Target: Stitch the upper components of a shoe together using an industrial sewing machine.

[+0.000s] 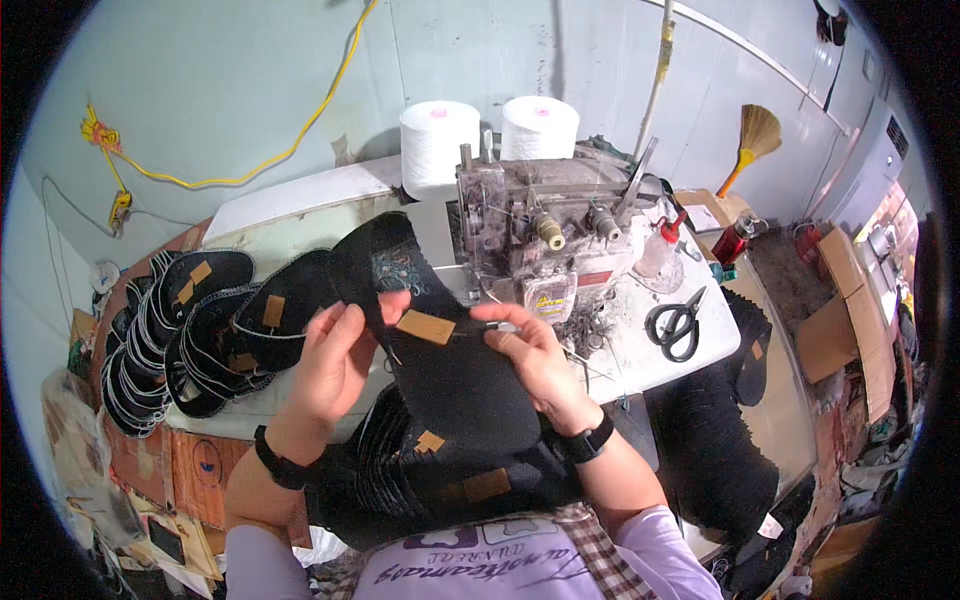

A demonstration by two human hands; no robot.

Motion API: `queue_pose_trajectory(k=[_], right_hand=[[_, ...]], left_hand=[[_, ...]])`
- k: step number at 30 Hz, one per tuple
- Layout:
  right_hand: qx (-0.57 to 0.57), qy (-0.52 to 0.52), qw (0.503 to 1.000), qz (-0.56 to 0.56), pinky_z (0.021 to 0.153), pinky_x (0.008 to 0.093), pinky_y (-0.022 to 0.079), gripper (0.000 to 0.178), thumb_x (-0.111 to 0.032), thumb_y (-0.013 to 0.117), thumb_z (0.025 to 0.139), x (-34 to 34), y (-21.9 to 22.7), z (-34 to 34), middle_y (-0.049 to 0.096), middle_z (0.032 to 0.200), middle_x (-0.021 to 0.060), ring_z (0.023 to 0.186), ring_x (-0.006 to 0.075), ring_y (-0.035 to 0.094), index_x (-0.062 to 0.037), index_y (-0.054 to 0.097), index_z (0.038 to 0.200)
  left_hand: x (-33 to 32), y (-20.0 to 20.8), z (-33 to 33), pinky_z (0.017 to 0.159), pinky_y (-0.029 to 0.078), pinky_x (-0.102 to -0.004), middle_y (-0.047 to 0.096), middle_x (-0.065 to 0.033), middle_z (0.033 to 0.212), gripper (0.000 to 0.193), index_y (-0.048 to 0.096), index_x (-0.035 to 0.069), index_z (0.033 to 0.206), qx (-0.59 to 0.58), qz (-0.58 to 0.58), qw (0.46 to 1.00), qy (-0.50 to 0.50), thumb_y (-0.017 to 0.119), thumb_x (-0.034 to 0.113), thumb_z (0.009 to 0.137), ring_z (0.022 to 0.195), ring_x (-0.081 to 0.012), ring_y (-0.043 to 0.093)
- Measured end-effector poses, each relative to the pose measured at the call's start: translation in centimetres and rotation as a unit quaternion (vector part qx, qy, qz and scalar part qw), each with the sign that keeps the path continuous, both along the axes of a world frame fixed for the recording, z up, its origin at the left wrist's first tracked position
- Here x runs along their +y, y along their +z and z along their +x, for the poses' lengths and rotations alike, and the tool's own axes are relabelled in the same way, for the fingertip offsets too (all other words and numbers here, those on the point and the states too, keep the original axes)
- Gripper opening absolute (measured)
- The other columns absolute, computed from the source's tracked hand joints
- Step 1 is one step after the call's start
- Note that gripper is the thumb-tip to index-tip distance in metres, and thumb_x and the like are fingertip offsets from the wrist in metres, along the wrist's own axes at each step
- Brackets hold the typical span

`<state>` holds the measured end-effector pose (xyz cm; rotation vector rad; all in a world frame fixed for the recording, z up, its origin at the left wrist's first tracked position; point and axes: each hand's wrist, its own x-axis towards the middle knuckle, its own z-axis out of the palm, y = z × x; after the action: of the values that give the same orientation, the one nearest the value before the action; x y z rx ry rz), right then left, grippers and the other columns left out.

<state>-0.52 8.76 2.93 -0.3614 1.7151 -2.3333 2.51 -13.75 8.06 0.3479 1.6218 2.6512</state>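
Observation:
Before the sewing machine (560,235), I hold up a black fabric piece (450,375) with a tan tag (427,327) and a bluish printed pattern at its far end. My left hand (340,355) pinches its left edge. At the right edge, my right hand (530,360) has thumb and fingers closed on the fabric, close to the machine's front. Below them, a stack of similar black pieces (375,475) with tan tags rests on my lap. Heaped on the table to the left are black pieces with white stitched edges (150,375).
Two white thread cones (440,150) stand behind the machine. To its right are black-handled scissors (677,325) and a red-tipped bottle (660,245). A large pile of black pieces (710,430) lies at my right. Cardboard boxes (850,320) stand farther right.

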Motion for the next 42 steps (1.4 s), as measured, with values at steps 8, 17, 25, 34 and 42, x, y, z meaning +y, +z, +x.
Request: queue_pose_trajectory(k=[8, 17, 25, 34, 42], right_hand=[[-0.019, -0.029, 0.999, 0.017, 0.071, 0.0211, 0.048, 0.024, -0.005, 0.050, 0.091, 0.0, -1.7, 0.6, 0.065, 0.095, 0.0048, 0.078, 0.0079, 0.059, 0.0019, 0.060, 0.112], [0.020, -0.036, 0.999, 0.016, 0.059, 0.0175, 0.048, 0.027, -0.011, 0.052, 0.092, -2.8, -2.4, 1.1, 0.062, 0.080, -0.0018, 0.065, 0.0028, 0.054, -0.0020, 0.059, 0.117], [-0.064, 0.045, 0.995, -0.070, 0.067, 0.0216, 0.050, 0.031, -0.009, 0.050, 0.092, -3.1, -1.7, 0.5, 0.066, 0.080, 0.0058, 0.071, 0.0095, 0.062, 0.0001, 0.053, 0.122], [0.132, 0.023, 0.985, 0.108, 0.082, 0.0229, 0.046, 0.034, 0.008, 0.044, 0.086, -0.6, -1.5, 2.4, 0.065, 0.105, 0.0086, 0.088, 0.0122, 0.060, 0.0008, 0.059, 0.115], [0.220, -0.079, 0.950, 0.205, 0.066, 0.0311, 0.052, 0.026, 0.001, 0.052, 0.082, 0.7, 0.2, 4.2, 0.066, 0.084, 0.0166, 0.072, 0.0239, 0.067, -0.0024, 0.063, 0.105]], left_hand=[[0.9, -0.2, -3.4, 0.082, 0.046, -0.0346, 0.064, -0.0122, 0.098, 0.037, 0.059, 0.000, 0.102, -0.037, 0.023, 0.998, 0.043, 0.044, 0.033, 0.096, 0.090, -0.0181, 0.059], [-2.6, 0.5, -9.7, 0.074, 0.049, -0.0297, 0.062, -0.0086, 0.088, 0.041, 0.059, 0.004, 0.081, -0.114, 0.082, 0.980, 0.140, 0.053, 0.043, 0.090, 0.076, -0.0179, 0.059], [-5.8, 0.7, -1.5, 0.075, 0.052, -0.0334, 0.064, -0.0088, 0.100, 0.027, 0.058, 0.004, 0.105, -0.165, 0.083, 0.959, 0.215, 0.055, 0.027, 0.090, 0.087, -0.0214, 0.063], [-0.9, 0.1, 7.0, 0.080, 0.047, -0.0289, 0.065, -0.0086, 0.098, 0.022, 0.062, -0.005, 0.103, -0.029, -0.301, 0.952, -0.056, 0.053, 0.001, 0.084, 0.091, -0.0176, 0.061], [0.5, 0.9, 2.2, 0.070, 0.047, -0.0255, 0.067, -0.0061, 0.080, 0.026, 0.064, -0.006, 0.094, 0.025, -0.479, 0.878, 0.002, 0.047, 0.012, 0.088, 0.075, -0.0131, 0.062]])
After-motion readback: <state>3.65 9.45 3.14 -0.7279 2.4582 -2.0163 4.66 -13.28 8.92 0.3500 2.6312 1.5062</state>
